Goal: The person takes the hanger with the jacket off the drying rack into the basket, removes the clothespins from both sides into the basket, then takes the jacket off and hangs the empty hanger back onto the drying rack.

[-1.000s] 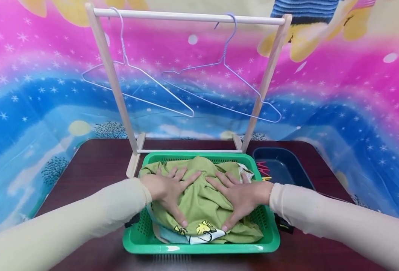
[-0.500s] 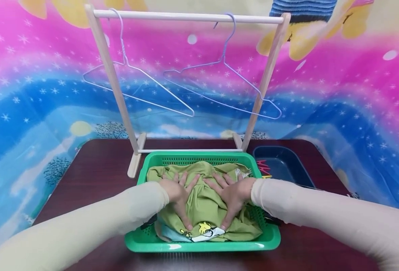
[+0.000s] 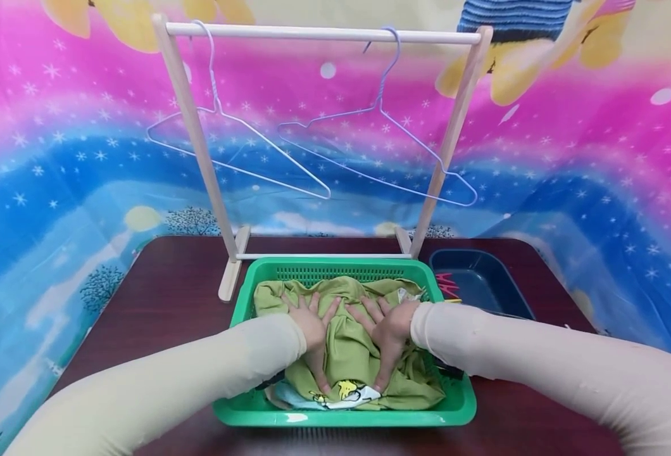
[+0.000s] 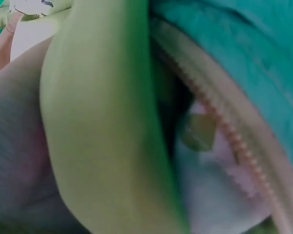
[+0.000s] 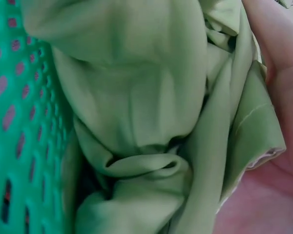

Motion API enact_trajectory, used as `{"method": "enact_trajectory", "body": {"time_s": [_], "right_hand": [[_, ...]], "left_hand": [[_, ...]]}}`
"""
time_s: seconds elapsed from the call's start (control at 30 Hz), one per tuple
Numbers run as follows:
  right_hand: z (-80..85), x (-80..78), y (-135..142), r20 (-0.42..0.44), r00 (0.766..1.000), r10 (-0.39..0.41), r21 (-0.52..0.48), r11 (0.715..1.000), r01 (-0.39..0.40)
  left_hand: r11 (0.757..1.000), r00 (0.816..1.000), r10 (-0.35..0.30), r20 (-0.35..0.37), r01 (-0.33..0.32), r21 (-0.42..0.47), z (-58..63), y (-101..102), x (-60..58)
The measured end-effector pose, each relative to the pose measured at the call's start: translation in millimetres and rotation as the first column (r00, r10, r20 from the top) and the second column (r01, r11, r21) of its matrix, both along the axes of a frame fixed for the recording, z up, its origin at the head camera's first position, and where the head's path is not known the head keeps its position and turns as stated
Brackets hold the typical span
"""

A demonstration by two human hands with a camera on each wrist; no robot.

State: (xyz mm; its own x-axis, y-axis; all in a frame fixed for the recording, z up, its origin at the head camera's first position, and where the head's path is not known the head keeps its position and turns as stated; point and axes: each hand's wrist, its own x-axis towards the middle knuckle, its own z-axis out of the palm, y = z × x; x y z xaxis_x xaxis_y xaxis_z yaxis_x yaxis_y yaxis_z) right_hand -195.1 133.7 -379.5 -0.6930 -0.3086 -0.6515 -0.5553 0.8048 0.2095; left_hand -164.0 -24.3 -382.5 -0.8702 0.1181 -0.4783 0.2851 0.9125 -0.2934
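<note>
A green plastic basket [image 3: 344,418] stands on the table, filled with crumpled olive-green cloth [image 3: 349,354] bearing a yellow and white cartoon print. My left hand [image 3: 314,332] presses down on the cloth's left part with spread fingers. To its right, my right hand [image 3: 391,329] presses the cloth in the same way. Under the green cloth, the left wrist view shows a teal fabric [image 4: 249,53] with a beige zipper [image 4: 234,136]. Green folds [image 5: 132,97] fill the right wrist view between the basket's perforated wall [image 5: 34,112] and the right palm.
Behind the basket rises a wooden rack [image 3: 455,120]. Two wire hangers, a whitish one [image 3: 273,149] and a lilac one [image 3: 409,133], hang from its bar. A dark blue tray [image 3: 492,278] lies right of the basket, with red clothespins [image 3: 446,285] at its left side.
Both hands have moved closer together and pressed the cloth inward and lower. More of the basket's far wall now shows. The hangers have stayed put.
</note>
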Motion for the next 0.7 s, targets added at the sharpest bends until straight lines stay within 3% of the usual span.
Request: {"method": "enact_trajectory", "body": {"time_s": [0.1,0.4,0.7], "right_hand": [[-0.1,0.0,-2.4,-0.007,1.000,-0.003,0.025,1.000,0.003],[-3.5,-3.0,-2.5,0.011,1.000,-0.008,0.043,0.999,0.008],[-3.7,-4.4,-1.9,0.007,1.000,0.000,0.046,0.999,-0.001]], "left_hand": [[1.000,1.000,0.006,0.007,-0.006,0.011,-1.5,-0.4,-1.2],[0.997,0.989,0.051,0.140,-0.058,0.043,-0.9,-3.4,-8.9],[0.998,0.989,0.047,0.138,-0.053,0.044,-0.2,-4.8,-8.1]]}}
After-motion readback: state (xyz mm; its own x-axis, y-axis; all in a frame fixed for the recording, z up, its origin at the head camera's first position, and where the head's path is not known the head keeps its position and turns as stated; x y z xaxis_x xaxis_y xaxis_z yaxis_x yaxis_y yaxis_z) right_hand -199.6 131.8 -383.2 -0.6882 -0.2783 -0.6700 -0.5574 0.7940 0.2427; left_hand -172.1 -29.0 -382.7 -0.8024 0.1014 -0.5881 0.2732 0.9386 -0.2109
